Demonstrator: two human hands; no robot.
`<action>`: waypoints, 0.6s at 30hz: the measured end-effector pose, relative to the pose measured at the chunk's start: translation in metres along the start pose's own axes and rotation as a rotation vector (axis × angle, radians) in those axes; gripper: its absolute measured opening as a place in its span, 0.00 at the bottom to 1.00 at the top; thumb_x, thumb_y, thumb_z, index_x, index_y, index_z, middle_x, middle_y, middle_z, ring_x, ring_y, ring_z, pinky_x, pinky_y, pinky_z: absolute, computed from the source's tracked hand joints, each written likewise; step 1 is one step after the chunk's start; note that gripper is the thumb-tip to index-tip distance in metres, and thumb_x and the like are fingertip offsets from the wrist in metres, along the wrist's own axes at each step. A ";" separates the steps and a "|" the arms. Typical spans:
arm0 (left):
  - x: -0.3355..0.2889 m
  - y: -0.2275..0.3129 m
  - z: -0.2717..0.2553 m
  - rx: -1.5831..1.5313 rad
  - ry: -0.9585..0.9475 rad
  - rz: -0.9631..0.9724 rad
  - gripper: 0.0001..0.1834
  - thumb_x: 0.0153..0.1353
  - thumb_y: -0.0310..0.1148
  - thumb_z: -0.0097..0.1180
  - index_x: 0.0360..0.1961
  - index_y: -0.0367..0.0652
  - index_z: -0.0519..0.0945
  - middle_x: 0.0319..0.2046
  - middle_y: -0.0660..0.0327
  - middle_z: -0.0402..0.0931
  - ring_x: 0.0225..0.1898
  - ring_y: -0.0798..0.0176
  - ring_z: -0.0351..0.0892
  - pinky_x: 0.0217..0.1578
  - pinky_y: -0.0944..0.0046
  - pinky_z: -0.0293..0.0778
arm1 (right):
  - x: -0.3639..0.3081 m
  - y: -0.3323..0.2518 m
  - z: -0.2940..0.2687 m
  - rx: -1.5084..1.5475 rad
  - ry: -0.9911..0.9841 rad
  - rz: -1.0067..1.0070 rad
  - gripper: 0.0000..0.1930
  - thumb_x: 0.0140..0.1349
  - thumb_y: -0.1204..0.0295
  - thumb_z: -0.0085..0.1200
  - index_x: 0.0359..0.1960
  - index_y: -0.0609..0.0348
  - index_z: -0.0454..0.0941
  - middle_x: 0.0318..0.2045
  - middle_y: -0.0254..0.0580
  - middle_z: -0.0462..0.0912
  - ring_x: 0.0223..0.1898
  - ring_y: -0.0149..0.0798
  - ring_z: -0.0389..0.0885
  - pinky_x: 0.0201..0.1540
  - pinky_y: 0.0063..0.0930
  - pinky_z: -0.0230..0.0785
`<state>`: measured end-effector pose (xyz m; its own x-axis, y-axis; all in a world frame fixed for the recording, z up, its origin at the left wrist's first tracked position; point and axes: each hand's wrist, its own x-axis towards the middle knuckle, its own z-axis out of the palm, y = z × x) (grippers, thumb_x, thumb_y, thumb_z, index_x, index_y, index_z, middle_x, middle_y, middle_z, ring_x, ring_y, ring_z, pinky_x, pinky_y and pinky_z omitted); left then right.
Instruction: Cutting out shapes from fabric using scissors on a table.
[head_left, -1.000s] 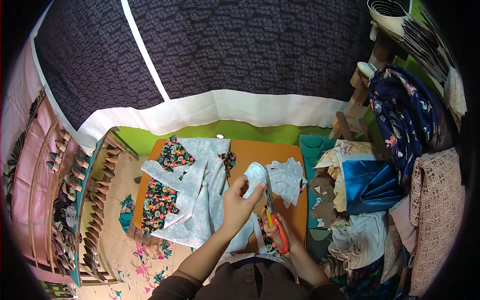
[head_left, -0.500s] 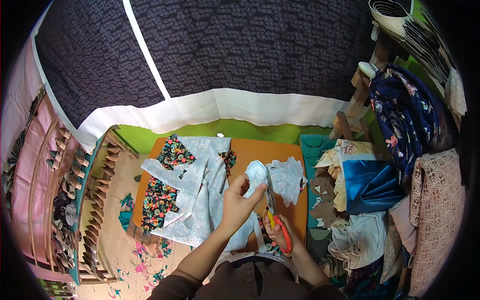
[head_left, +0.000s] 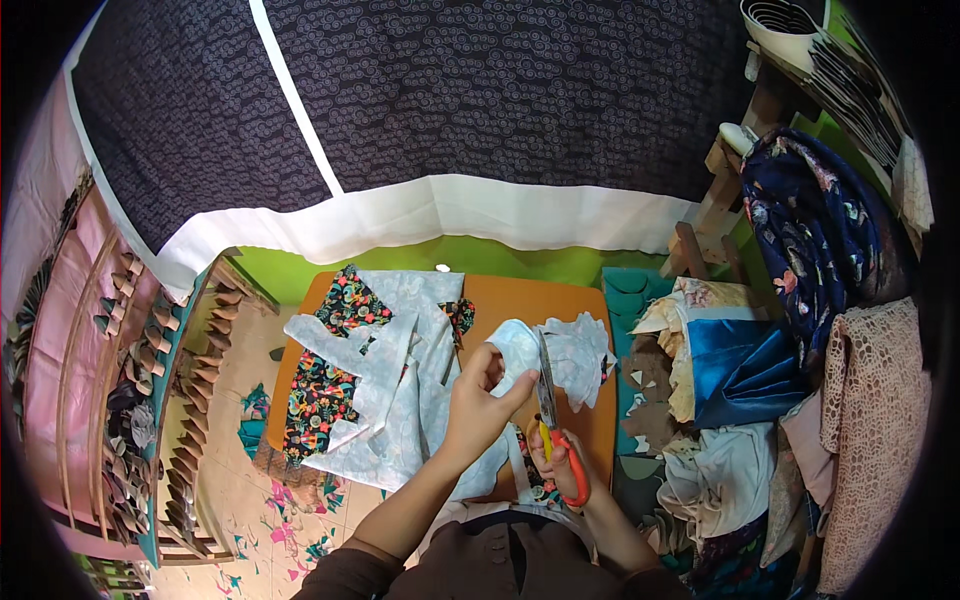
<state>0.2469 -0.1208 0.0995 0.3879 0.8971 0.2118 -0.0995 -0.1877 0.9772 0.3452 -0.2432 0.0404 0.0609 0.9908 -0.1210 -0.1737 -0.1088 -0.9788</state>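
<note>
- Cloth piece (head_left: 516, 343): pale, rounded on top, held up over the orange surface (head_left: 490, 300), toward 2 o'clock from its middle.
- My left fingers (head_left: 482, 366) are pinched on the piece; my thumb lies along its lower part and points to 2 o'clock, the others curl at its 8 o'clock side.
- My right fingers (head_left: 541, 460) are clamped round the handles of the scissors (head_left: 573, 464), one handle part red, the other yellow.
- The blades point to 12 o'clock along the piece's 3 o'clock edge. I cannot tell whether they bite into it.
- Pale cuttings (head_left: 572, 360) lie on the surface at 3 o'clock from the piece, just past the blades.
- A pale cloth (head_left: 400, 410) spreads in folds over the 9 o'clock half of the surface, with black floral cloth (head_left: 318, 412) showing at its far-left edge.
- Seen from the surface's middle, blue satin (head_left: 745, 372) and beige lace (head_left: 872, 410) are at 3 o'clock, the lace farther out, and navy floral cloth (head_left: 818, 240) is at 2.
- At 9 o'clock is a row of pointed brown shapes (head_left: 197, 402); at 8, pink and green scraps (head_left: 283, 500) litter the floor (head_left: 245, 350).
- A dark patterned curtain (head_left: 520, 90) with a white hem fills 12 o'clock.
</note>
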 end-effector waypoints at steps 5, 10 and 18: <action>-0.001 0.002 -0.005 0.085 -0.044 -0.019 0.14 0.47 0.28 0.59 0.29 0.37 0.65 0.21 0.68 0.60 0.24 0.77 0.59 0.25 0.77 0.60 | 0.002 0.002 0.000 -0.061 0.053 -0.072 0.32 0.47 0.36 0.42 0.30 0.57 0.62 0.19 0.26 0.61 0.20 0.21 0.59 0.21 0.15 0.53; -0.002 0.014 -0.004 0.041 -0.103 -0.045 0.14 0.46 0.26 0.59 0.28 0.37 0.65 0.22 0.68 0.60 0.25 0.77 0.59 0.27 0.77 0.61 | 0.001 -0.002 -0.002 0.029 0.018 -0.065 0.30 0.49 0.39 0.42 0.31 0.58 0.62 0.19 0.27 0.62 0.20 0.22 0.60 0.21 0.16 0.54; -0.001 0.004 -0.009 0.054 -0.080 -0.051 0.13 0.47 0.28 0.58 0.27 0.37 0.65 0.20 0.69 0.59 0.23 0.77 0.57 0.23 0.77 0.57 | -0.001 0.003 -0.008 -0.047 0.010 -0.073 0.31 0.49 0.38 0.40 0.25 0.59 0.63 0.15 0.29 0.60 0.18 0.24 0.61 0.19 0.19 0.54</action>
<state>0.2381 -0.1189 0.1032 0.4630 0.8718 0.1602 -0.0287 -0.1659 0.9857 0.3525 -0.2447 0.0366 0.0816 0.9954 -0.0500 -0.1220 -0.0398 -0.9917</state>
